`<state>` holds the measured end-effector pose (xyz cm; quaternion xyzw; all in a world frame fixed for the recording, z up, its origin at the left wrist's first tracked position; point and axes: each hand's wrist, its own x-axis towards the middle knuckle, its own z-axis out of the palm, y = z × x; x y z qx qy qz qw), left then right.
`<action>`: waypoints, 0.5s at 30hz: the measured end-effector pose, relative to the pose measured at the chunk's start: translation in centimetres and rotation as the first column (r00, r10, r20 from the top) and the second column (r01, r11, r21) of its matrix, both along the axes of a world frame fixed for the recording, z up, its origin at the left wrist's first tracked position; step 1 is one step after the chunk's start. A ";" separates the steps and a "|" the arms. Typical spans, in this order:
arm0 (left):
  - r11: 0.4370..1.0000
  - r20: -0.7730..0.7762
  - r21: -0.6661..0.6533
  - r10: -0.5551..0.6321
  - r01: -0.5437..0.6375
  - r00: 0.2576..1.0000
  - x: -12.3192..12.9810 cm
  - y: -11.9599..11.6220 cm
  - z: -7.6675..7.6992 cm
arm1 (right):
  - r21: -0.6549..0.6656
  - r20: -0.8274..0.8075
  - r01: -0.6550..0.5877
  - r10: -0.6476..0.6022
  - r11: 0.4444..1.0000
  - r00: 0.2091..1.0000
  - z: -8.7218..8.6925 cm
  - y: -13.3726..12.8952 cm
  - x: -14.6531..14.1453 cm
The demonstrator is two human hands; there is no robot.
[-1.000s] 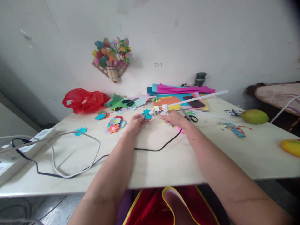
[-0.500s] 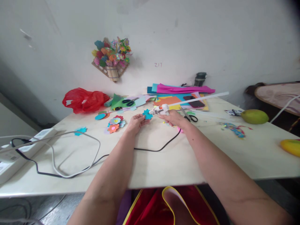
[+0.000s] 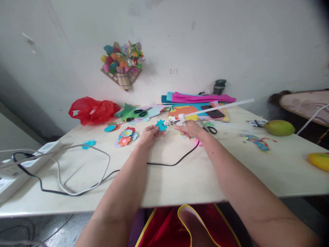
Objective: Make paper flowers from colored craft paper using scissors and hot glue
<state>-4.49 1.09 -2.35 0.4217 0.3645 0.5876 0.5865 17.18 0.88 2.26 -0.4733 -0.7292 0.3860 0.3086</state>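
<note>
Between the fingers of my left hand is a blue paper flower, held by its left edge. My right hand is wrapped round a white hot glue gun, whose nozzle reaches the right side of the flower. Whether the tip touches the paper I cannot tell. A long clear glue stick juts from the gun's back, and a black cord runs from it to the left. Left of my left hand lies a pile of layered paper flowers. Beside my right hand are scissors.
A power strip with looping cables sits at the left, near another blue paper flower. Coloured paper sheets, a phone and a red plastic bag are along the back. Two mango-like fruits rest at the right.
The glue gun and the blue flower have shifted very slightly. The glue stick's far end sits a little farther right and higher. Both hands keep their holds.
</note>
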 end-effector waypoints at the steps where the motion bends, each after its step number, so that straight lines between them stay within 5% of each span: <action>1: 1.000 -0.002 0.001 -0.004 0.004 1.000 0.0 0.0 0.0 | 0.001 0.000 -0.003 0.003 1.000 1.000 -0.1 0.0 -0.1; 15: 1.000 0.005 0.015 0.018 -0.018 1.000 -0.3 0.1 -0.1 | 0.023 -0.023 0.062 -0.062 0.998 0.998 0.1 0.1 0.3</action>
